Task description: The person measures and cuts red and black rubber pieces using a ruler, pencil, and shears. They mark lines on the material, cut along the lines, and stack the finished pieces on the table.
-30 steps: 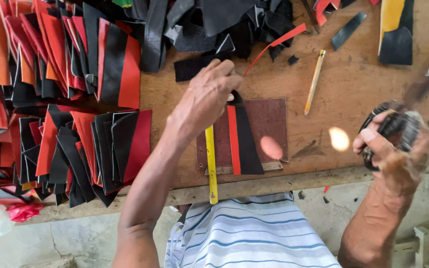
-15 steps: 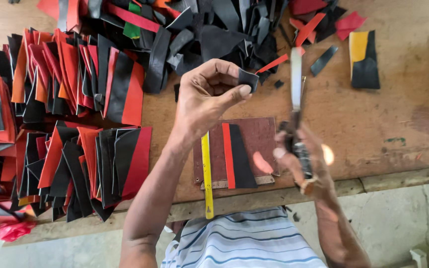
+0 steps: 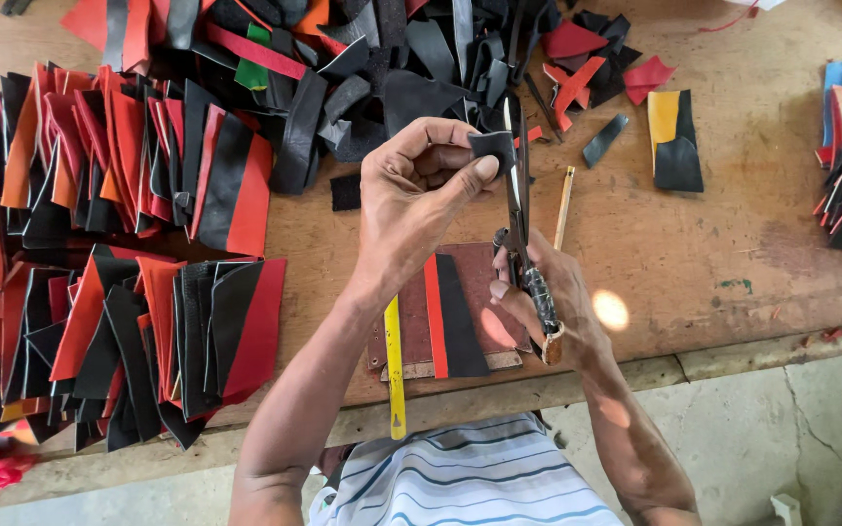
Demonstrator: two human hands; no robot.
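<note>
The left hand (image 3: 419,200) pinches a small black leather scrap (image 3: 492,149) between thumb and fingers, and the right hand (image 3: 546,304) grips long scissors (image 3: 518,200) whose blades stand at the scrap's edge. Below them on the wooden bench (image 3: 694,253) lie a yellow measuring tape (image 3: 395,365) and a red-and-black piece (image 3: 450,317) on a brown board (image 3: 484,292) (stacks of red and black cut pieces (image 3: 129,292) crowd the left).

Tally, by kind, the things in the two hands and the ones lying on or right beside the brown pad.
scissors: 1, in the right hand
small black piece: 1, pinched by the left hand
brown pad: 1
red-and-black piece: 1, on the pad
yellow measuring strip: 1
thin wooden stick: 1
Total: 6
</note>
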